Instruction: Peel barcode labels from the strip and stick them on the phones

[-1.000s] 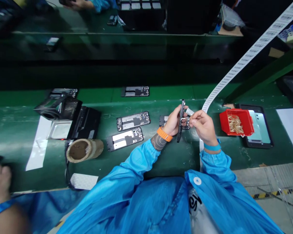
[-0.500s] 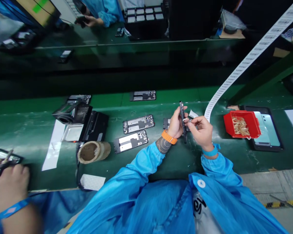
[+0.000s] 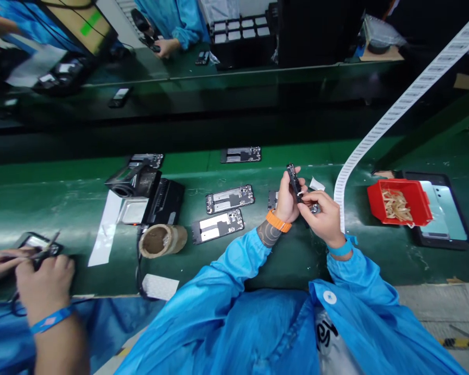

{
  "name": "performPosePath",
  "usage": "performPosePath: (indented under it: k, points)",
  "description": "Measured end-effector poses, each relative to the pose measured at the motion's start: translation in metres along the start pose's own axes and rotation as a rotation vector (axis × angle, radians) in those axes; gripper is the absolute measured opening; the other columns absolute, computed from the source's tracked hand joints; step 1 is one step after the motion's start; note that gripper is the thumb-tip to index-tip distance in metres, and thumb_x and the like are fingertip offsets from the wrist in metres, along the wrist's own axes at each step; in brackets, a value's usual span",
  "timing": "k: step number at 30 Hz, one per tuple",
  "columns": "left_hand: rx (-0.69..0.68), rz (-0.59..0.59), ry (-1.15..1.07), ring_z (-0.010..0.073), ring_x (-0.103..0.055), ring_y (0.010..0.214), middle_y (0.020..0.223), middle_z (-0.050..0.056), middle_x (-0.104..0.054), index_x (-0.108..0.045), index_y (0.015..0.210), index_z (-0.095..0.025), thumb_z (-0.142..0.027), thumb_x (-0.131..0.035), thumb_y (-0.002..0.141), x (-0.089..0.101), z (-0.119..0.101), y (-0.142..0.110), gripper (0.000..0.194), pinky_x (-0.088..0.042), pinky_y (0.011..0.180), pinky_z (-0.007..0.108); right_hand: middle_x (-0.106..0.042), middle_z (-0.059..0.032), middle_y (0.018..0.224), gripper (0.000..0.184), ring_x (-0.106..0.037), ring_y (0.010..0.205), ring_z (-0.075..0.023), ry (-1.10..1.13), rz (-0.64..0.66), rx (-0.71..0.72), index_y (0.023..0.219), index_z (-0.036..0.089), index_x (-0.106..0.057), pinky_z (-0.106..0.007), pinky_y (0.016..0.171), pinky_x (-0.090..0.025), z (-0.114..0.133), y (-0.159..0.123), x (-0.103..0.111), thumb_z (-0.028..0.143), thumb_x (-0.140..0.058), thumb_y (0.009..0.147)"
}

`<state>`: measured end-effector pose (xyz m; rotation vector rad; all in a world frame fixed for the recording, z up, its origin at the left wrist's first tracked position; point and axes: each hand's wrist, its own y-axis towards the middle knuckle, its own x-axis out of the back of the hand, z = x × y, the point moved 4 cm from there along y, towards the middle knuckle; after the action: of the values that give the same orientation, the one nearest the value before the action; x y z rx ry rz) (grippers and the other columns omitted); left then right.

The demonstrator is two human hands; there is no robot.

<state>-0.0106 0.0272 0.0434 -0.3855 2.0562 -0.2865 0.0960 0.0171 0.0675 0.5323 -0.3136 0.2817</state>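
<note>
My left hand [image 3: 286, 202] is wrapped round a partly assembled phone [image 3: 293, 178], a black frame with its inner parts bare, held tilted above the bench. The fingers of my right hand [image 3: 323, 217] are pinched together at the phone's lower part, where a small pale piece [image 3: 300, 193] shows; what exactly they grip is too small to make out. Behind my hands another phone frame [image 3: 272, 199] lies partly hidden. To their left, two opened phone frames [image 3: 230, 199] with silvery panels rest side by side, the nearer phone frame [image 3: 219, 226] slightly turned.
A red bin [image 3: 379, 202] of thin pale strips sits at right, beside a black tray [image 3: 459, 237]. A label strip [image 3: 379, 127] hangs down to the bench. At left stand a cardboard tube [image 3: 175, 240] and a black device [image 3: 168, 200]. A co-worker's hands [image 3: 45, 278] work at far left.
The phone in my left hand has turned from nearly edge-on to tilted, showing more of its inner side. My right hand stays at it, lower down. The whole view has shifted slightly.
</note>
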Motion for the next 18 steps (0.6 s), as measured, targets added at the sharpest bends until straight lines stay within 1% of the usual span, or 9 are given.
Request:
performPosePath:
  k: [3, 5, 8, 11, 15, 18]
  points:
    - [-0.040, -0.030, -0.035, 0.0077, -0.049, 0.058, 0.077, -0.003, -0.051, -0.062, 0.118, -0.024, -0.055, -0.045, 0.100, 0.0010, -0.0038, -0.0003, 0.040, -0.041, 0.054, 0.021, -0.069, -0.0044, 0.091, 0.015, -0.064, 0.078, -0.0208, -0.040, 0.015, 0.060, 0.096, 0.026, -0.068, -0.036, 0.072, -0.054, 0.0040, -0.0002, -0.0013, 0.021, -0.073, 0.083]
    - [-0.051, -0.025, -0.071, 0.0084, -0.051, 0.060, 0.078, -0.002, -0.053, -0.062, 0.120, -0.024, -0.054, -0.044, 0.101, 0.0008, -0.0053, -0.0008, 0.040, -0.043, 0.056, 0.021, -0.069, -0.0056, 0.094, 0.016, -0.066, 0.083, -0.0223, -0.058, 0.015, 0.084, 0.099, 0.025, -0.067, -0.037, 0.074, -0.055, 0.0036, -0.0015, -0.0024, 0.021, -0.072, 0.084]
    - [-0.050, -0.006, -0.080, 0.0103, -0.055, 0.063, 0.079, 0.000, -0.056, -0.062, 0.125, -0.023, -0.052, -0.039, 0.103, 0.0002, -0.0048, -0.0021, 0.043, -0.044, 0.058, 0.022, -0.070, -0.0065, 0.096, 0.016, -0.068, 0.090, -0.0245, -0.078, 0.009, 0.116, 0.100, 0.025, -0.068, -0.040, 0.080, -0.056, 0.0002, -0.0036, -0.0045, 0.022, -0.072, 0.085]
    - [-0.062, 0.001, -0.035, 0.0126, -0.060, 0.067, 0.081, 0.003, -0.061, -0.061, 0.132, -0.022, -0.053, -0.031, 0.105, 0.0022, -0.0022, -0.0028, 0.051, -0.047, 0.062, 0.023, -0.072, -0.0066, 0.097, 0.014, -0.070, 0.092, -0.0254, -0.093, 0.002, 0.151, 0.099, 0.024, -0.069, -0.041, 0.084, -0.057, -0.0041, -0.0056, -0.0072, 0.022, -0.072, 0.085]
    - [-0.051, -0.008, -0.002, 0.0153, -0.066, 0.074, 0.083, 0.004, -0.064, -0.061, 0.136, -0.021, -0.056, -0.020, 0.105, 0.0037, 0.0009, -0.0037, 0.061, -0.052, 0.073, 0.028, -0.072, -0.0072, 0.095, 0.010, -0.071, 0.089, -0.0248, -0.118, -0.026, 0.215, 0.096, 0.023, -0.070, -0.039, 0.080, -0.059, -0.0039, -0.0068, -0.0076, 0.023, -0.071, 0.087]
    - [-0.056, -0.033, 0.005, 0.0168, -0.067, 0.074, 0.081, 0.005, -0.066, -0.061, 0.136, -0.020, -0.060, -0.019, 0.105, 0.0025, -0.0003, -0.0034, 0.066, -0.054, 0.083, 0.033, -0.072, -0.0082, 0.095, 0.009, -0.071, 0.089, -0.0252, -0.130, -0.010, 0.233, 0.096, 0.022, -0.070, -0.041, 0.080, -0.060, -0.0022, -0.0051, -0.0077, 0.024, -0.070, 0.088]
